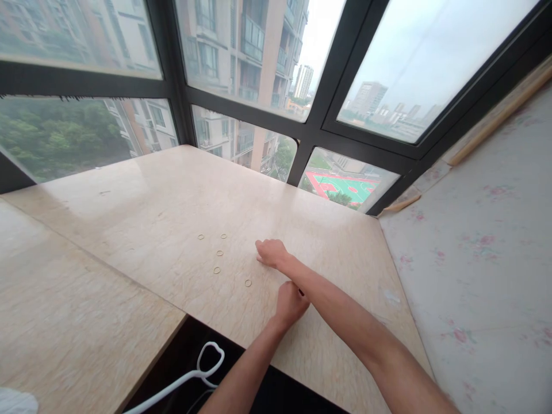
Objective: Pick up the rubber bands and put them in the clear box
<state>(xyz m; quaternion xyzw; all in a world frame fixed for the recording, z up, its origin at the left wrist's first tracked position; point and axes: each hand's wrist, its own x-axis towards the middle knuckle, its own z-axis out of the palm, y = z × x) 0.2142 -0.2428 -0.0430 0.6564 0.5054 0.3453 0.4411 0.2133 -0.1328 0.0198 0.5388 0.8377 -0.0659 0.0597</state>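
Observation:
Several thin yellowish rings, perhaps rubber bands, lie apart on the beige marbled surface; one ring [219, 253] is in the middle of the group and another ring [248, 283] is nearest to me. My right hand [271, 253] is just right of the rings, low over the surface, with fingers curled closed; whatever they hold is hidden. Closer to me, my left hand [292, 303] is also closed, partly covered by my right forearm. A small dark spot [301, 292] shows at its fingers, too little to name.
Dark window frames [172, 75] border the far side of the marbled surface [142, 195]. A flowered wall [470, 276] rises at the right. Below the front edge, a white cable [172, 384] loops in a dark opening. Some white material [17, 401] sits at the lower left.

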